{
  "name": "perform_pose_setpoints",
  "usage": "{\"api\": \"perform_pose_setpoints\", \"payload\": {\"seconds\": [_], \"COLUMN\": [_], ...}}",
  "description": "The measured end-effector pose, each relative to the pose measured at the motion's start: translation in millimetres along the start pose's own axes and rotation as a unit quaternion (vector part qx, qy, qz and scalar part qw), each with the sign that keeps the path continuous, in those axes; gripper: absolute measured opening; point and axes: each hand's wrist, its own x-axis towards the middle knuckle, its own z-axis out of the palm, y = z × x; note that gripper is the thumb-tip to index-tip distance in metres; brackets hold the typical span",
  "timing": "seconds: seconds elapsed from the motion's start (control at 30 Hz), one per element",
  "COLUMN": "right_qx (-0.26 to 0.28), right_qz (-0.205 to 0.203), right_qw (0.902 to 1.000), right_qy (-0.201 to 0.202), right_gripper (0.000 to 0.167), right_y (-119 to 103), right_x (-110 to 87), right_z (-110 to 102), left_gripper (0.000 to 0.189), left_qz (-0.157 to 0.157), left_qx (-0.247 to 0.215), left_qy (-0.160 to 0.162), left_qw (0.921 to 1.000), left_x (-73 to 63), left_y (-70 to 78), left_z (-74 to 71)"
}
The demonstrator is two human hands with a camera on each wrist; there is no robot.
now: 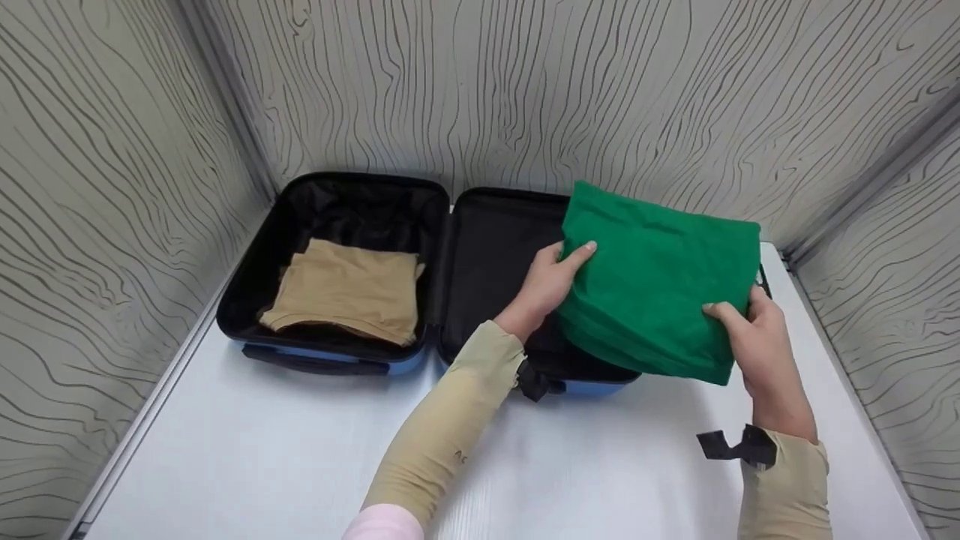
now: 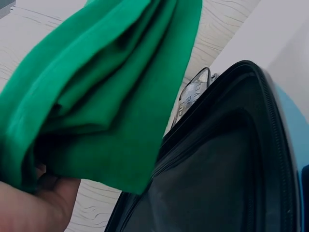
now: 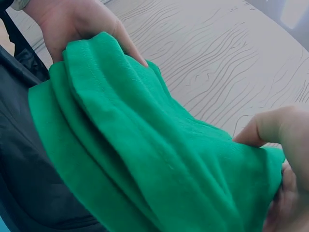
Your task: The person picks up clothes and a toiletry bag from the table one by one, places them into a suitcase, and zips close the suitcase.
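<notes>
Both hands hold up a folded green garment [image 1: 652, 277] over the right half of an open suitcase [image 1: 495, 262]. My left hand [image 1: 544, 285] grips its left edge, thumb on top and the other fingers beneath. At the lower right edge, my right hand [image 1: 765, 337] pinches it the same way. The right wrist view shows several folded layers of the green cloth [image 3: 145, 135] between the two hands. In the left wrist view the left hand [image 2: 43, 203] is partly behind the cloth. A folded tan garment [image 1: 349, 289] lies in the left half of the suitcase [image 1: 367, 202].
The suitcase stands on a white table [image 1: 285, 450], its blue shell and black handle [image 1: 315, 361] toward me. Wood-patterned walls [image 1: 510, 90] enclose the table at the back and sides. A clear item with lettering [image 2: 190, 96] sits beyond the suitcase rim.
</notes>
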Motion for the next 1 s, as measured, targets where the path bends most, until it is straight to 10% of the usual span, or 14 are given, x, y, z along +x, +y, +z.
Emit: {"api": "perform_pose_setpoints", "payload": {"seconds": [1.0], "right_qx": [0.012], "right_qz": [-0.007], "right_qw": [0.9983], "right_qy": [-0.057], "right_gripper": [0.078], "right_y": [-10], "right_x": [30.5], "right_z": [50], "left_gripper": [0.035], "left_qz": [0.017], "left_qx": [0.04], "left_qy": [0.012], "left_qw": [0.999], "left_x": [-0.6], "left_y": [29.6], "left_z": [-67.4]}}
